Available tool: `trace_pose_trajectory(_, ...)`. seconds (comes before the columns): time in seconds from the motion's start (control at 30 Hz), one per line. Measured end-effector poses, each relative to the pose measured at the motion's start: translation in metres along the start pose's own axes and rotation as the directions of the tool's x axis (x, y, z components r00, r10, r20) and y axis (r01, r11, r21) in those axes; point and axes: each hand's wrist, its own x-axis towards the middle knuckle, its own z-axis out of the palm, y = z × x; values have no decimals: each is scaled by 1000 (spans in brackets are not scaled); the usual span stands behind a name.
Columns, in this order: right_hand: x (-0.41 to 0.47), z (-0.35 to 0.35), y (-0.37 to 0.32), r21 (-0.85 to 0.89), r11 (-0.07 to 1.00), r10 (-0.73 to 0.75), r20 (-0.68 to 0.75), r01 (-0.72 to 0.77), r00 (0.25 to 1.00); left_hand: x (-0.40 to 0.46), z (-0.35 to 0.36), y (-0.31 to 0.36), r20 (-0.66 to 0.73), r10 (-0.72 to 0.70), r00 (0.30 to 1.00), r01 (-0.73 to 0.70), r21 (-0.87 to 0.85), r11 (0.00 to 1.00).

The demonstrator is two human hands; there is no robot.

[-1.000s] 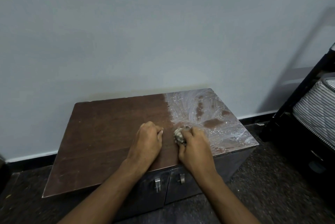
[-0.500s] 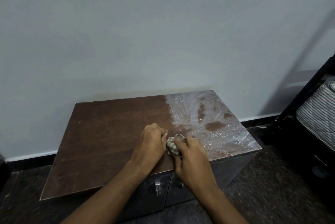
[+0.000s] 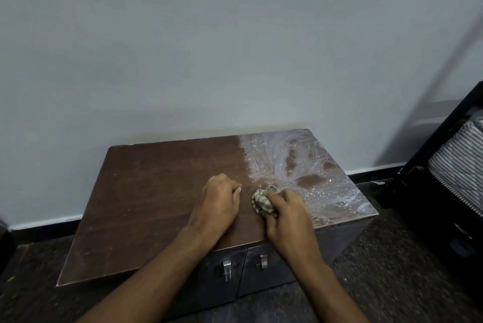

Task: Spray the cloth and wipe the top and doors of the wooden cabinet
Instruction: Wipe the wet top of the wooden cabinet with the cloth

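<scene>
Right hand (image 3: 288, 214) has its grip wrapped tight around the cloth (image 3: 263, 202), a balled-up grey wad poking out past the knuckles and pressed down on the cabinet (image 3: 146, 192) top, near the front edge and a little right of the middle. I've got the left hand (image 3: 218, 204) just beside it, curled into a fist, holding nothing, knuckles resting on the wood. The cloth sits right at the border between two zones: to its left the top is dark, bare brown; to its right it's coated in white, streaky foam (image 3: 308, 166) with a few brown patches showing through. Below the hands, the two doors (image 3: 264, 270) are closed, each with a small metal handle (image 3: 226, 269). The cabinet stands against a pale wall (image 3: 235, 48) on a dark floor (image 3: 386, 270), with a black frame (image 3: 423, 166) holding striped fabric at far right.
</scene>
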Motion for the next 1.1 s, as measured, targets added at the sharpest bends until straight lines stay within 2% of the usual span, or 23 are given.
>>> trace_pose_trajectory(0.17,-23,0,-11,3,990,-138,58,138,989,3,3,5,-3,-9,1000,9,-23,1000)
trace_pose_trajectory(0.33,-8,-2,-2,-38,999,12,6,-12,1000,3,8,6,-9,9,1000,-9,-34,999)
trace_pose_trajectory(0.57,-25,-2,-3,-6,996,-85,5,85,996,3,13,3,9,20,1000,-19,-32,999)
trace_pose_trajectory(0.77,10,2,-14,-49,999,-13,29,14,999,5,8,7,31,27,999,-26,-20,999)
trace_pose_trajectory(0.93,-8,3,-11,-36,997,-65,22,66,998,6,10,7,36,24,999,-24,-13,1000)
trace_pose_trajectory(1.1,17,4,-12,-47,999,-19,12,20,1000,5,7,5,41,17,999,-17,-2,1000)
